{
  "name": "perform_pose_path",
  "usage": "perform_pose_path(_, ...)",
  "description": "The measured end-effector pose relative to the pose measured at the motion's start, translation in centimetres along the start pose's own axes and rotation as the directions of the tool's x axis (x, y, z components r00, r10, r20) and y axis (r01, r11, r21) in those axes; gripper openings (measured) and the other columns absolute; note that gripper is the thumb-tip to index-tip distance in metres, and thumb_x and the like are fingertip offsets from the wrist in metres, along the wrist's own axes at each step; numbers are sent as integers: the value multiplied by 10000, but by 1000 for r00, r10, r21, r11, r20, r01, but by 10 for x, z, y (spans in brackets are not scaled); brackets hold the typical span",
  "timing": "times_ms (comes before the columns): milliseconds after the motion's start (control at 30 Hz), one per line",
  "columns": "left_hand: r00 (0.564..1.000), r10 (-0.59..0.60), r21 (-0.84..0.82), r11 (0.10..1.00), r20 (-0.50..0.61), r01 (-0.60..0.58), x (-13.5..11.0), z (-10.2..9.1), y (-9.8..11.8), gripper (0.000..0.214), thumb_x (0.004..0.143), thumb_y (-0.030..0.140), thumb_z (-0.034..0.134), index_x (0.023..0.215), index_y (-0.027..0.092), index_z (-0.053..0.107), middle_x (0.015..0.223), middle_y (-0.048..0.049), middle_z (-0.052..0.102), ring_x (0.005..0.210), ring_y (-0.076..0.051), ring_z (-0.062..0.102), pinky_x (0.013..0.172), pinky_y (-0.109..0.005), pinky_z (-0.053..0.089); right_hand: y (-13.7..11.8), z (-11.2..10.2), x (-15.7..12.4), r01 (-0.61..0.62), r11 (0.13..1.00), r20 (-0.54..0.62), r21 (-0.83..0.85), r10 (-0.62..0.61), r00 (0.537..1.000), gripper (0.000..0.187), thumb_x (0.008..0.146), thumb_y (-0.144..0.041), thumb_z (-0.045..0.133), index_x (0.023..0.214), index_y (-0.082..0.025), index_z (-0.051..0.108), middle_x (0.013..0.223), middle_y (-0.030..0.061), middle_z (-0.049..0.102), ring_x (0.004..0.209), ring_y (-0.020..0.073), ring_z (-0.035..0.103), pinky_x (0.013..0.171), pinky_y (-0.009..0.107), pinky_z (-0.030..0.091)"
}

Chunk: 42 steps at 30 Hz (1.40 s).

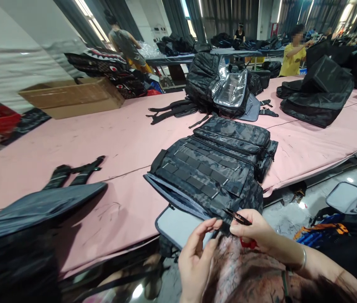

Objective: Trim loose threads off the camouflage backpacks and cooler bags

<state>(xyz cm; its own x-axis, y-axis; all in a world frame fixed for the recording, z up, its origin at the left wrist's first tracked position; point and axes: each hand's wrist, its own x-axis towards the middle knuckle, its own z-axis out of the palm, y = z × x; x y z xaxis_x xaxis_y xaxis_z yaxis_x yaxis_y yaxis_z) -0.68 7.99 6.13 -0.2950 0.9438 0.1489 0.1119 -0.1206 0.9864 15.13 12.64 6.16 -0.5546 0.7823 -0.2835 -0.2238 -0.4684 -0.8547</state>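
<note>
A dark camouflage backpack [200, 168] lies on the pink-covered table, its near compartment gaping and a pale grey-lined flap [175, 225] hanging over the table's edge. At its near right corner, my left hand [197, 256] has thumb and fingertips curled round the black edge; any thread there is too fine to make out. My right hand [255, 229] grips scissors [237, 217] with dark blades and a red handle. The blades point left over the backpack, just above my left fingertips.
Another black backpack [203, 80] with clear plastic stands behind. More black bags [317, 97] lie at right, and one [17, 252] overhangs the near left edge. A cardboard box [74, 97] sits at back left. Bags [351, 210] are on the floor at right. Other people work farther back.
</note>
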Motion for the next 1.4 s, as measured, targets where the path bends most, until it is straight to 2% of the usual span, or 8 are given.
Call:
perform_pose_path(200, 978, 157, 198, 972, -137, -129, 3, 7, 21, 77, 710, 262, 649, 657, 206, 645, 780, -22, 640, 780, -157, 583, 785, -299, 470, 1, 4, 2, 5, 1000, -30, -2, -5, 1000, 371, 610, -442, 728, 672, -155, 501, 379, -112, 358, 312, 18, 246, 311, 154, 177)
perform_pose_path(300, 964, 100, -76, 990, -248, -123, 5, -1, 27, 147, 719, 286, 649, 630, 189, 583, 690, -6, 581, 710, -140, 550, 686, -278, 459, 1, 1, 5, 48, 996, -29, 75, -46, 998, 377, 627, -442, 723, 657, -156, 480, 377, -126, 298, 322, 9, 189, 323, 155, 143)
perform_pose_path(433, 967, 253, -368, 896, -39, -249, 8, -18, 29, 483, 853, 435, 411, 447, 173, 416, 449, 9, 408, 473, -119, 423, 488, -277, 393, 0, -1, 6, 65, 989, 8, 129, -67, 998, 373, 653, -428, 712, 629, -152, 463, 395, -121, 281, 343, 4, 166, 336, 159, 113)
perform_pose_path(667, 809, 476, 318, 752, 343, -578, 16, -12, 17, 180, 764, 157, 579, 923, 226, 625, 880, -28, 642, 868, -164, 559, 770, -292, 450, 5, 1, -1, 56, 988, 134, 143, -76, 988, 323, 680, -398, 696, 642, -145, 500, 401, -113, 283, 345, 13, 170, 342, 175, 123)
perform_pose_path(800, 870, 403, 306, 821, 285, -481, 18, -3, 11, 79, 800, 156, 521, 768, 195, 582, 695, 8, 589, 679, -114, 552, 636, -218, 445, 3, -21, 4, 151, 988, -57, -21, -152, 987, 362, 705, -477, 646, 651, -162, 475, 441, -107, 276, 362, 21, 162, 357, 183, 117)
perform_pose_path(1033, 962, 224, 411, 871, 158, -270, 37, 19, 18, 203, 808, 329, 501, 688, 177, 562, 602, 28, 544, 555, -94, 494, 541, -199, 392, -12, -60, 25, 284, 700, -317, -655, -596, 737, 243, 778, -401, 560, 728, -164, 533, 657, -24, 476, 626, 103, 417, 578, 221, 323)
perform_pose_path(1267, 969, 168, 686, 684, 183, -248, 72, 52, 18, 255, 824, 380, 459, 657, 201, 530, 559, 37, 521, 552, -116, 482, 545, -227, 363, -9, -68, 30, 284, 675, -337, -681, -634, 696, 258, 832, -425, 487, 869, -178, 550, 664, -27, 456, 615, 110, 414, 568, 224, 333)
perform_pose_path(1400, 898, 383, 746, 529, 216, -404, 77, 58, 10, 129, 815, 282, 504, 823, 183, 586, 803, -43, 608, 776, -174, 532, 687, -280, 412, -3, -84, 31, 280, 667, -376, -691, -662, 648, 245, 825, -398, 504, 926, -183, 565, 783, 5, 550, 687, 129, 480, 634, 242, 389)
